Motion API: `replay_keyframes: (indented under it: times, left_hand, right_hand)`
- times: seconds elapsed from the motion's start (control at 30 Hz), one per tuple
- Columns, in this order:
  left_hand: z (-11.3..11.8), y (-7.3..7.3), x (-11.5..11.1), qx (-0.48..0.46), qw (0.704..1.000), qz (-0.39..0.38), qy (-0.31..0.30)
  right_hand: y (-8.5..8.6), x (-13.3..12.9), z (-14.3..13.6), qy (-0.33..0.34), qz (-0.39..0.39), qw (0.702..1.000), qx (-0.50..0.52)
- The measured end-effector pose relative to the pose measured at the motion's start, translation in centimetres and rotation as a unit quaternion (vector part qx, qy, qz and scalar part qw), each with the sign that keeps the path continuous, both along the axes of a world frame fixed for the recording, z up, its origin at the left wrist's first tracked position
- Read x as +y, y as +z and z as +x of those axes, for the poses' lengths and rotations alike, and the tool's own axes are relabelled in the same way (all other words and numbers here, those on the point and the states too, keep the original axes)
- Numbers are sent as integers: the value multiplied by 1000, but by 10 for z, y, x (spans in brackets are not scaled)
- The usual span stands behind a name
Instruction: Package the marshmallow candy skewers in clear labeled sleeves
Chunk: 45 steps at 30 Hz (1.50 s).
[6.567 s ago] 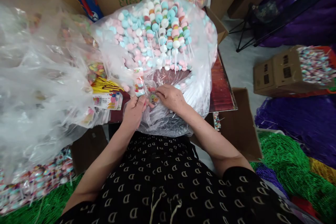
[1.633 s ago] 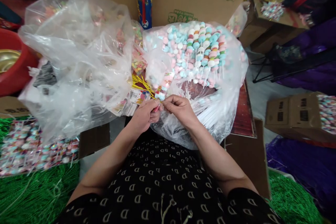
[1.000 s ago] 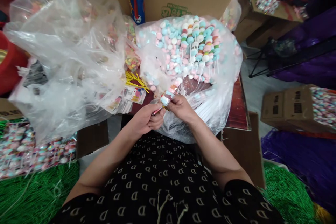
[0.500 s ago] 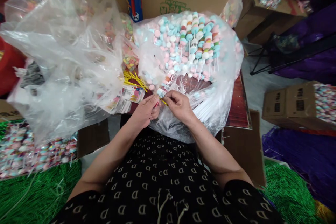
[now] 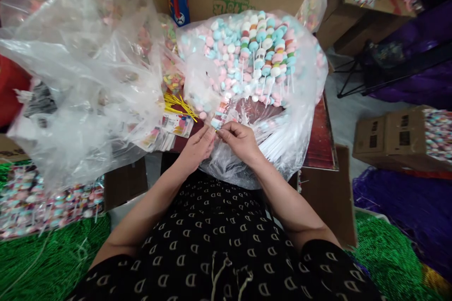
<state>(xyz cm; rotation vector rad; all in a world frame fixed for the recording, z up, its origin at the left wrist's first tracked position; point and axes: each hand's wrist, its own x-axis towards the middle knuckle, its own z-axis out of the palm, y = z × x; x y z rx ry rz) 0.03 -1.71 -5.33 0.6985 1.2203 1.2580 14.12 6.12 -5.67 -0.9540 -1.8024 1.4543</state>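
Two hands nearly meet: my left hand (image 5: 198, 148) grips the lower end of a wrapped candy stick (image 5: 218, 119), fingers curled; my right hand (image 5: 242, 141) pinches a yellow tie (image 5: 216, 130) there. It's before the marshmallow bag (image 5: 200, 69), right of the cards (image 5: 178, 124).

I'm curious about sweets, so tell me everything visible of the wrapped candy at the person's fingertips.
The wrapped candy shows pink, white and pale blue pieces under clear, shiny, plastic-looking film. It slants away from the person, its near end at the fingertips of the left hand and right hand. A speck of yellow shows there; the fingers hide the rest.
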Motion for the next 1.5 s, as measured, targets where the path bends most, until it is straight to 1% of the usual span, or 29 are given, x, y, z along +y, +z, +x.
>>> replay_keyframes:
  times: [0.1,0.17,0.23,0.33,0.47,0.53,0.67,0.77,0.87,0.97,1.1,1.17,1.23,1.27,1.33,1.4,1.5]
  left_hand:
    - [-5,4,-1,138,990,22,2]
    - [-7,9,0,241,970,30,4]
    - [-7,13,1,312,950,28,7]
    - [-4,14,2,362,932,25,6]
    - [-2,12,3,394,919,15,5]
    - [-2,10,2,396,918,6,9]
    - [0,7,1,385,923,8,12]
    - [2,4,2,386,922,6,32]
    - [5,3,4,386,921,-5,53]
    - [5,6,6,387,921,1,53]
    - [1,9,7,359,933,23,35]
    - [-2,10,7,343,938,31,36]
    - [-5,10,8,340,939,33,43]
    - [-5,10,8,338,939,32,48]
    - [-6,9,7,312,948,27,58]
    - [-6,7,7,255,964,18,68]
    - [-5,3,7,173,983,-3,66]
  right_hand:
    - [2,0,1,-17,72,997,-29]
    - [2,0,2,-22,101,994,-39]
    - [1,0,2,-23,111,992,-50]
    - [-1,0,0,-21,113,992,-59]
    - [-5,-3,-1,-23,114,992,-56]
    - [-6,-4,-1,-27,124,990,-59]
    - [-10,-6,0,-31,168,982,-82]
    - [-12,-9,-2,-36,193,975,-106]
    - [-12,-14,-4,-39,200,973,-108]
    - [-10,-17,-5,-43,180,979,-84]
    - [-7,-14,-5,-42,111,993,-28]
    - [-6,-12,-4,-33,73,997,-11]
    - [-5,-10,-3,-21,57,998,-9]
    - [-4,-10,-3,-18,63,998,-12]
    - [-3,-11,-1,-15,108,994,-23]
    - [-2,-12,0,-10,181,983,-39]
    - [-4,-14,-1,-5,286,955,-76]
